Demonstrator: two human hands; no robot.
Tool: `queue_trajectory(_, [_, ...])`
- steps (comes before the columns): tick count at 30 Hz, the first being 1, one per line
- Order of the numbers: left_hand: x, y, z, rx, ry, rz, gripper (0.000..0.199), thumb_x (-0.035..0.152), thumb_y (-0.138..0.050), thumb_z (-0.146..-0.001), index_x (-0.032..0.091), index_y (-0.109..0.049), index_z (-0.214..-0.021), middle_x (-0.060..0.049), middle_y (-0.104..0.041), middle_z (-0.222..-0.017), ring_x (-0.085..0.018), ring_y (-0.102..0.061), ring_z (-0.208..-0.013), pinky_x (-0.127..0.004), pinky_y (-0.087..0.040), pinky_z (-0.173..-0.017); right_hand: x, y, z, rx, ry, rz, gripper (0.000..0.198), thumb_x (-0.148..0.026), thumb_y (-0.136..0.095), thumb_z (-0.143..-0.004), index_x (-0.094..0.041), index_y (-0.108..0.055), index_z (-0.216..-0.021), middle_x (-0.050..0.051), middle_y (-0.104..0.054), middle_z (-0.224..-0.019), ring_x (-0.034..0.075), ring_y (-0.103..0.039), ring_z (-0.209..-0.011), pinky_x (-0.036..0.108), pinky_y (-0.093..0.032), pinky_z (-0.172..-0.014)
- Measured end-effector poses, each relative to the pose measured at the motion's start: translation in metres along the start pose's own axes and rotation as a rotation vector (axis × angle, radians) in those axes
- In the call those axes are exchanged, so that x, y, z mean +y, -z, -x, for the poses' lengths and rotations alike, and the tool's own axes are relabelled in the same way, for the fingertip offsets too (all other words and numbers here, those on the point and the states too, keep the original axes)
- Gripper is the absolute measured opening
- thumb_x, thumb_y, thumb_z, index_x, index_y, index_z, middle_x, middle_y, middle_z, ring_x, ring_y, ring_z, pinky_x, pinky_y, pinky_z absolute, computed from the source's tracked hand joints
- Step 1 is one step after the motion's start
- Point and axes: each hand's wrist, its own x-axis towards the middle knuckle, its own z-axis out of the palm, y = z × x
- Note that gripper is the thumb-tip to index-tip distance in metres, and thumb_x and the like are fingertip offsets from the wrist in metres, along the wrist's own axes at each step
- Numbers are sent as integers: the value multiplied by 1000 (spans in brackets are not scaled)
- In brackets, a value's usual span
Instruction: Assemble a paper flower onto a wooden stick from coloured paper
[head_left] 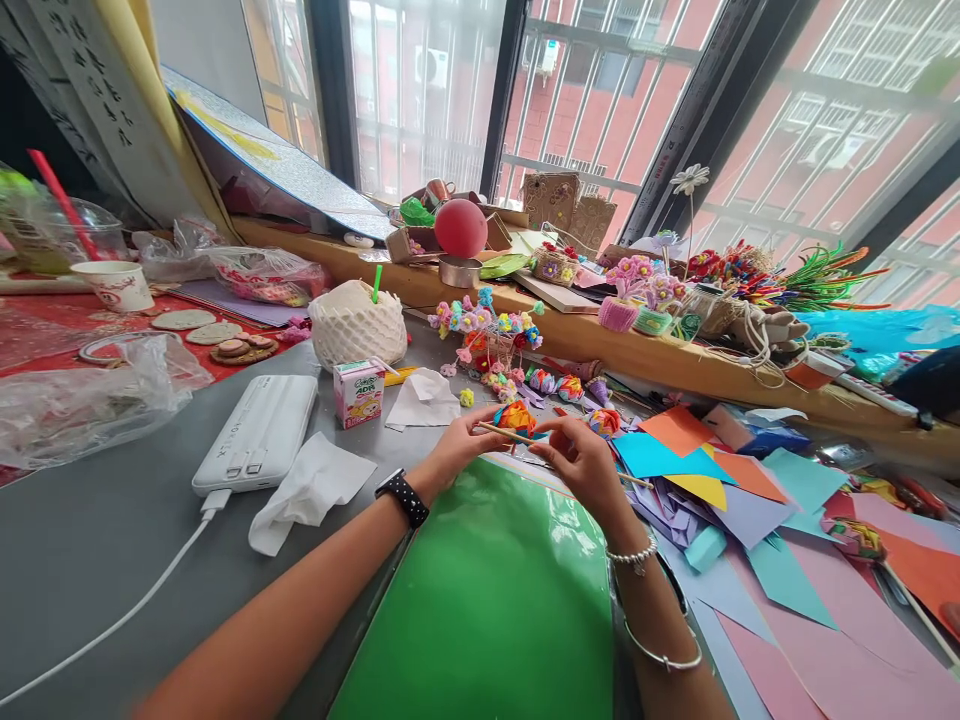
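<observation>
An orange, yellow and blue folded-paper flower (515, 418) is at the fingertips of my left hand (459, 447), which is closed on it. A thin wooden stick (506, 432) crosses in front of the flower, its left end by my left thumb. My right hand (576, 462) pinches the stick, its fingers bent and partly covering it. A stick end (637, 482) shows to the right of that hand; I cannot tell if it is the same piece. Below both hands lies a glossy green sheet (495, 590). Another paper flower (604, 423) rests just beyond my right hand.
Coloured paper pieces (750, 500) spread across the right side. A white power bank (259, 432) with a cable, a crumpled tissue (311, 490), a drink carton (359, 393) and a peeled coconut (358, 325) stand left. Fuzzy craft flowers (487, 335) are behind my hands, before a wooden ledge (675, 355).
</observation>
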Motion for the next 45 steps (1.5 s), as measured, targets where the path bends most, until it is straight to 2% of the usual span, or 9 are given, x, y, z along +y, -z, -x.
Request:
queue_trajectory(6, [-3,-1,0,-45,47,-35,64,29,-69,-60,15,-46,-118,-11,-61,-102,-19,-60,-85,-31,-45,-78,2,-2,0,-18,5,25,21,-37,-55,-74,-17,-59,-77,0,-47,-66,11,-46,-57,22,-37,-52])
queue_trajectory(14, [-3,-2,1,-47,62,-16,64,28,-70,-59,15,-47,-117,-10,-61,-104,-18,-60,-87,-31,-45,-81,2,-2,-2,-54,-41,-35,19,-36,-57,-72,-17,-57,-70,2,-56,-72,11,-47,-59,22,-39,-52])
queue_trajectory(21, [0,-8,3,42,128,93,57,21,-72,-56,13,-51,-108,-9,-63,-98,-14,-61,-79,-28,-49,-78,4,-5,-2,-34,-75,-59,20,-37,-59,-70,-17,-57,-69,2,-58,-72,12,-48,-60,22,-39,-52])
queue_trajectory(24, [1,-9,4,53,130,85,48,22,-72,-57,13,-55,-101,-8,-63,-96,-13,-61,-79,-26,-50,-76,4,-5,-2,-39,-84,-59,21,-38,-57,-72,-17,-59,-70,2,-59,-71,12,-48,-58,22,-38,-51])
queue_trajectory(30, [4,-9,5,55,127,57,44,24,-70,-60,13,-56,-100,-9,-61,-101,-13,-61,-81,-25,-49,-79,5,-1,-3,-47,-83,-121,31,-35,-40,-83,-16,-64,-73,4,-62,-73,15,-56,-70,26,-40,-66])
queue_trajectory(35, [4,-9,5,-10,107,72,38,25,-69,-62,14,-58,-96,-7,-62,-99,-14,-60,-86,-26,-48,-82,5,0,-3,-38,-114,-121,24,-37,-53,-75,-16,-64,-74,5,-62,-76,16,-55,-71,26,-41,-62])
queue_trajectory(41, [1,-9,5,43,124,92,45,22,-72,-57,15,-56,-99,-5,-63,-94,-13,-61,-78,-29,-49,-80,7,-4,-3,-66,-162,-150,22,-38,-58,-70,-16,-61,-71,4,-61,-76,14,-54,-64,25,-42,-56])
queue_trajectory(45, [0,-9,4,28,136,75,47,24,-72,-57,15,-55,-100,-6,-63,-93,-14,-61,-78,-31,-48,-80,6,-6,-4,-63,-167,-131,17,-33,-60,-69,-16,-58,-70,3,-60,-73,13,-52,-62,25,-41,-56])
